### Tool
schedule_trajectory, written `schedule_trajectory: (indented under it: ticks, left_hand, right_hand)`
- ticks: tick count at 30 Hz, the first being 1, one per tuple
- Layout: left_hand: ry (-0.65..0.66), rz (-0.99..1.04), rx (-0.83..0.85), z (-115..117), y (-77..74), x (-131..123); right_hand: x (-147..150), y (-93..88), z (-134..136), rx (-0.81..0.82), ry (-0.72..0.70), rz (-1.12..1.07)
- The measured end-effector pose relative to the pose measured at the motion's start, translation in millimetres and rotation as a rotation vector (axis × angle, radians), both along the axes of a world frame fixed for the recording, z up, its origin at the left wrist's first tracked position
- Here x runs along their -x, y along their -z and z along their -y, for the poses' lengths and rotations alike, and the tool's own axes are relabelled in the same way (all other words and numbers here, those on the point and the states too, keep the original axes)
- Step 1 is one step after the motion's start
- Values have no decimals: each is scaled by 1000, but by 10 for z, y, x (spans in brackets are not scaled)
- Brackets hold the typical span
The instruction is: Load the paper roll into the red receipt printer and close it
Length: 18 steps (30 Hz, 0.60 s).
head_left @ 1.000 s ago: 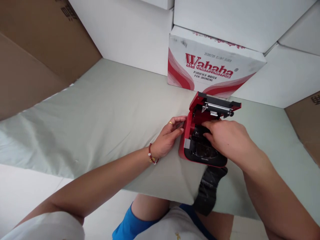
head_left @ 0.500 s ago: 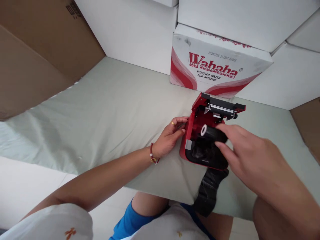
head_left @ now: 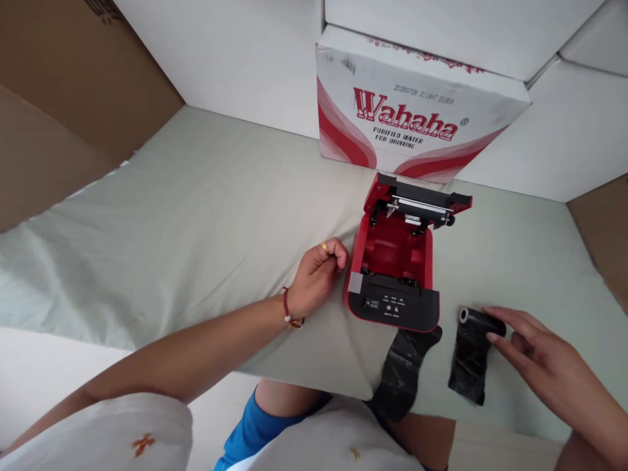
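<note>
A red and black label printer (head_left: 392, 261) stands on the cloth with its lid (head_left: 417, 203) raised, and its red inner bay is bare. My left hand (head_left: 316, 278) rests just left of the printer, fingers curled in, with nothing visible in them. To the right of the printer, my right hand (head_left: 532, 347) pinches the end of a black roll (head_left: 478, 322) with a white core. A loose dark strip (head_left: 467, 373) trails from this roll toward me. Another shiny black strip (head_left: 403, 373) lies in front of the printer and runs over the cloth's front edge.
Behind the printer is a white and red Wahaha water carton (head_left: 407, 111), close to the raised lid. White boxes (head_left: 235, 59) line the back. Brown cardboard (head_left: 73, 98) stands at the left and right. Pale green cloth (head_left: 220, 196) covers the surface.
My right hand has lifted the black roll out of the printer bay and carried it right and toward me. My left hand has come off the printer's side and curled up.
</note>
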<state>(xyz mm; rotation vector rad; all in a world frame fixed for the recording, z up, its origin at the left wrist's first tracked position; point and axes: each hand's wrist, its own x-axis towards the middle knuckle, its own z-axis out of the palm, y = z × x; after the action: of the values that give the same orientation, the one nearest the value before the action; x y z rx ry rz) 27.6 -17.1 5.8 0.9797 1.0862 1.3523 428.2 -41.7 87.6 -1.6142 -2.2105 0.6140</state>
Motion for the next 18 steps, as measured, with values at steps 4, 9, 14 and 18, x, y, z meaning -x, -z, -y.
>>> schedule_trajectory:
  ticks: [4,9,14,18]
  left_hand:
    - [46,5,21,-23,-36,2]
    - [25,26,44,-36,-47,-3]
    - [20,28,57,-46,-45,-8]
    - [29,24,62,-46,-59,-13]
  right_hand:
    - [282,-143,164,-75,56,-55]
    - [640,-43,177,-60,-143,-74]
    - [839,304,187,-122,-209,144]
    - [673,-26,310,86,-347,49]
